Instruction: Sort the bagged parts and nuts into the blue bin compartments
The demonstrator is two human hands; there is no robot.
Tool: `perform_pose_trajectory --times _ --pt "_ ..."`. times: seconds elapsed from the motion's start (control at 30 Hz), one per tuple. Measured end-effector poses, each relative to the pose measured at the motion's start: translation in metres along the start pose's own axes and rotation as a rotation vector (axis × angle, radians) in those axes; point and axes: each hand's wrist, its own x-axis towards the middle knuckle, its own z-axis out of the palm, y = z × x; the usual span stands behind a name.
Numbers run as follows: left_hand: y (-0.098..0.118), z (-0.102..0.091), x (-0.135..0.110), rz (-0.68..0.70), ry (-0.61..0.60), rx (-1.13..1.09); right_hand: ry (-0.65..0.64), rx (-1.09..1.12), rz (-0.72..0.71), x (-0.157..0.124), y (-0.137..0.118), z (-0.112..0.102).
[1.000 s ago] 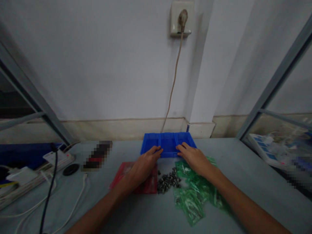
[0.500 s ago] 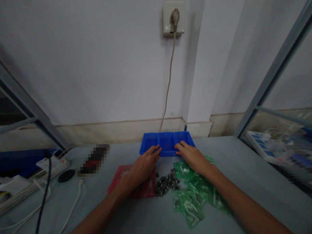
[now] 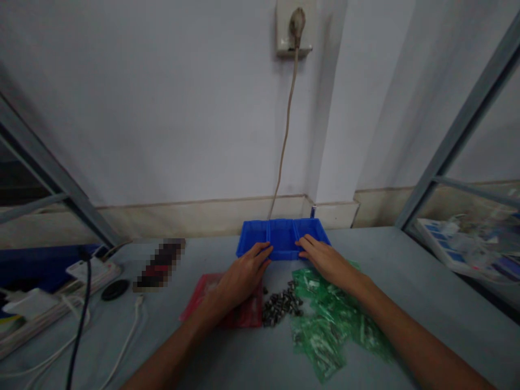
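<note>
A blue tray (image 3: 283, 254) with three compartments lies against the back wall. My left hand (image 3: 248, 270) grips its front rim left of the middle, fingers bent over the edge. Closer to the right corner, my right hand (image 3: 323, 260) has its fingertips on the same rim, closed on it. Below my left forearm is a red plastic bag (image 3: 252, 310), partly hidden. Small metal parts (image 3: 281, 306) lie in a loose pile between the arms. Several green plastic bags (image 3: 323, 346) with small items inside spread under and beside my right forearm.
At the left are a power strip (image 3: 36, 322), a black round disc (image 3: 115, 290), a white cable (image 3: 132, 330) and a blurred-out flat object (image 3: 160, 264). Clear plastic bags (image 3: 477, 238) sit at the right beyond a metal frame bar (image 3: 430, 162). A cord (image 3: 287, 122) hangs from the wall socket.
The camera view has shifted slightly, so the whole scene sits a little further right. Both hands stay at the tray's front rim.
</note>
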Motion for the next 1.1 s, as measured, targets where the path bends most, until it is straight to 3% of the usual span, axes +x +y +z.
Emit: perform_pose_trajectory --times 0.73,0.93,1.1 --pt "0.008 -0.001 -0.001 -0.019 -0.006 -0.019 0.041 -0.053 -0.079 -0.003 0.006 -0.003" --pt "0.015 -0.026 -0.008 0.012 0.053 0.033 0.051 -0.041 -0.052 -0.007 0.003 -0.004" --pt "0.012 -0.057 -0.056 -0.034 0.127 0.126 0.063 -0.063 -0.026 -0.014 0.006 -0.001"
